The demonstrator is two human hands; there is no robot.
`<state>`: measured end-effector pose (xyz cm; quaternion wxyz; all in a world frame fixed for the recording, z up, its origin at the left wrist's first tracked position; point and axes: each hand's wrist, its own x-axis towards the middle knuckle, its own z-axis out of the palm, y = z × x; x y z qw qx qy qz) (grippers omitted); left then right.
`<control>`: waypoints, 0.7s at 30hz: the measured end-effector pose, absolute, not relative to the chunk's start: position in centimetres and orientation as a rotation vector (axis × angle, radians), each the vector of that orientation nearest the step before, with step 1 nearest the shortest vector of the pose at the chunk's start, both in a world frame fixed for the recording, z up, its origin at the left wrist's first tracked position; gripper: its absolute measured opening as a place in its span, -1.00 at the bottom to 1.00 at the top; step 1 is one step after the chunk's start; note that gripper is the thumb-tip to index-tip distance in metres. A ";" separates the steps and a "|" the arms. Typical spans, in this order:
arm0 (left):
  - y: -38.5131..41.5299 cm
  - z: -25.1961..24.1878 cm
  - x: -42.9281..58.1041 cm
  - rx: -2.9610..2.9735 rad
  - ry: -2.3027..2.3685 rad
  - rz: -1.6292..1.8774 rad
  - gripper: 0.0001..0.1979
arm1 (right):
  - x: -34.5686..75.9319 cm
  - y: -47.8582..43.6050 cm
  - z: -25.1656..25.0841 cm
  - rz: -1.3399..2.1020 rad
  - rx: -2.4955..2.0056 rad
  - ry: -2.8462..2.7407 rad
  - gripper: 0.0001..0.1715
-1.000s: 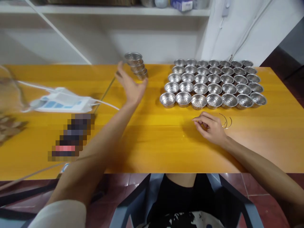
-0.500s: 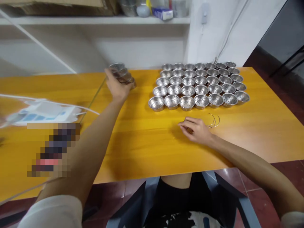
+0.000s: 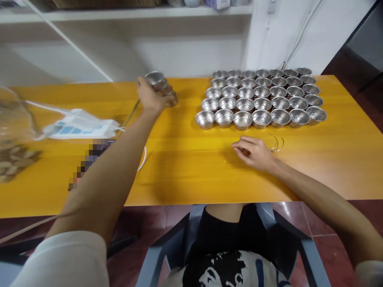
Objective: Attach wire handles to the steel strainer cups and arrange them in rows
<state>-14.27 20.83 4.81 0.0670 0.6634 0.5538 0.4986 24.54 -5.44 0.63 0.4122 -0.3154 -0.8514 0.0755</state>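
My left hand [image 3: 151, 97] reaches to the back of the table, its fingers closed around a leaning stack of metal cups [image 3: 156, 79]. The lower cups in that stack are blurred and partly covered by the hand. Resting over the middle of the table, my right hand [image 3: 254, 153] has its thumb and fingertips pinched together. Whatever may be between them is hidden. Just beyond its knuckles lie a few thin curved wires [image 3: 281, 144]. Rows of perforated metal cups [image 3: 243, 119] stand upright, mouths up, behind the right hand.
A white power strip [image 3: 82, 125] with cables lies at the left, beside a blurred-out object [image 3: 92, 156]. Farther left, a clear bag seems to hold several brownish pieces [image 3: 14, 161]. A white shelf [image 3: 143, 15] runs above the yellow table [image 3: 191, 179].
The camera view has turned slightly left and down, so more of the table's left end shows. Against the table, both hands and the cups have hardly moved.
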 end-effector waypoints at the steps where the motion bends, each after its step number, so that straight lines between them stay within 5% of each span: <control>1: 20.9 4.8 -14.3 1.916 1.761 1.514 0.16 | 24.5 -5.5 0.6 0.184 -0.786 -2.145 -0.80; 13: 20.1 6.3 -14.0 1.622 2.057 1.405 -0.20 | 24.8 -5.7 1.0 0.230 -0.796 -2.198 -0.78; 21: 13.5 3.5 -11.9 1.896 1.864 1.420 -0.20 | 24.8 -5.7 0.9 0.241 -0.816 -2.208 -0.77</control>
